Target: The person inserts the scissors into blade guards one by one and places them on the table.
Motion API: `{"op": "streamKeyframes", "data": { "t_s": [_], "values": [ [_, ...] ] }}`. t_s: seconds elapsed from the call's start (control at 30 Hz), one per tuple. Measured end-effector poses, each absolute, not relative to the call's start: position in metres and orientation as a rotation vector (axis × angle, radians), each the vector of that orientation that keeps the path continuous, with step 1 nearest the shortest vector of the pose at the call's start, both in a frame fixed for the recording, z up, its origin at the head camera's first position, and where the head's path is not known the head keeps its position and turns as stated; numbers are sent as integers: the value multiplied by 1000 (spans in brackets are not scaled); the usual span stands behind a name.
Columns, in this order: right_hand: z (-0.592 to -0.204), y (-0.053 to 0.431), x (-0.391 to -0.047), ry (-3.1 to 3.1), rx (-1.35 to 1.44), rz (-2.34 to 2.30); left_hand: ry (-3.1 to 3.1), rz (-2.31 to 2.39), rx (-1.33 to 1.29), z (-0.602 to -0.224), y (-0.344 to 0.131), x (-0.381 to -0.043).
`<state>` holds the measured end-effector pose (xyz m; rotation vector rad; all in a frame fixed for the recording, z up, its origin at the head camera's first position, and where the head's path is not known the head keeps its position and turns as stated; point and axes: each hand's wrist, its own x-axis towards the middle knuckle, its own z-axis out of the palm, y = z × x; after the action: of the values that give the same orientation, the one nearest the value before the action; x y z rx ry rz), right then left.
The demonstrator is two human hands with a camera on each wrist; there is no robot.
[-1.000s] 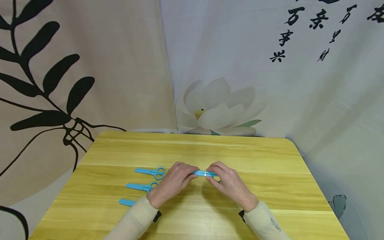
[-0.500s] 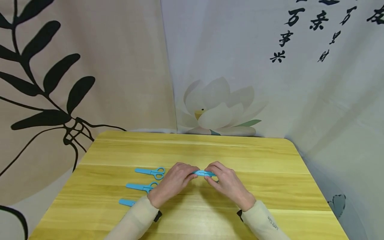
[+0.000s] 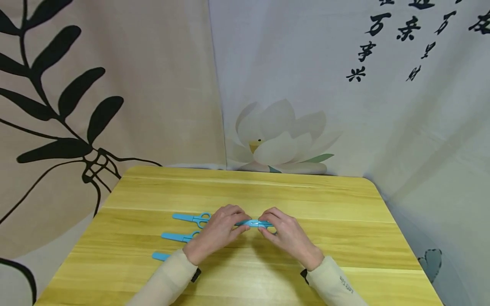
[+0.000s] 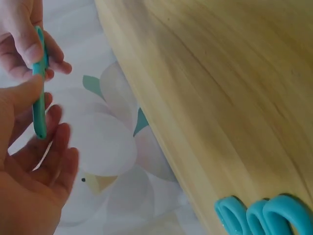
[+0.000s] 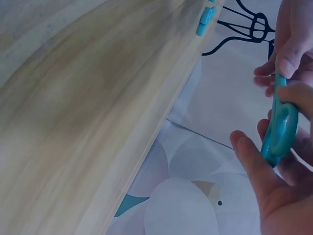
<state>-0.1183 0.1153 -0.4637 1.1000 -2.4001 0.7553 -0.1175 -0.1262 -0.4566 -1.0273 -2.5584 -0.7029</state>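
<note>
Both hands hold one pair of light blue scissors (image 3: 252,223) above the middle of the table. My left hand (image 3: 219,231) pinches the covered blade end between thumb and fingers. At the handle end, my right hand (image 3: 289,234) grips close to the finger loops. The right wrist view shows a loop of these scissors (image 5: 288,129) beside the right fingers; the left wrist view shows the blade cover (image 4: 39,110) under the left thumb. The fingers partly hide the scissors at both ends.
Three more blue scissors lie left of the hands: a far pair (image 3: 185,218), a middle pair (image 3: 175,237) and a near pair (image 3: 160,256) mostly behind the left arm. They rest on the wooden table (image 3: 344,238), with a printed curtain (image 3: 172,85) behind it.
The right hand has moved slightly left toward the left hand, and the pale gap between blade cover and handle has narrowed. Both hands then shift a little left with the scissors.
</note>
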Motion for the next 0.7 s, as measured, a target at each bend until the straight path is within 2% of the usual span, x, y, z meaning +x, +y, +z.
{"op": "streamKeyframes", "data": {
  "t_s": [0.4,0.7],
  "values": [
    [-468,111,-118,-2360,1116,730,-2400,-559,-1105,-462,-129,-116],
    [-468,109,-118,-2363,1136,734,-2514,-639,-1061,-462,-130,-112]
  ]
}}
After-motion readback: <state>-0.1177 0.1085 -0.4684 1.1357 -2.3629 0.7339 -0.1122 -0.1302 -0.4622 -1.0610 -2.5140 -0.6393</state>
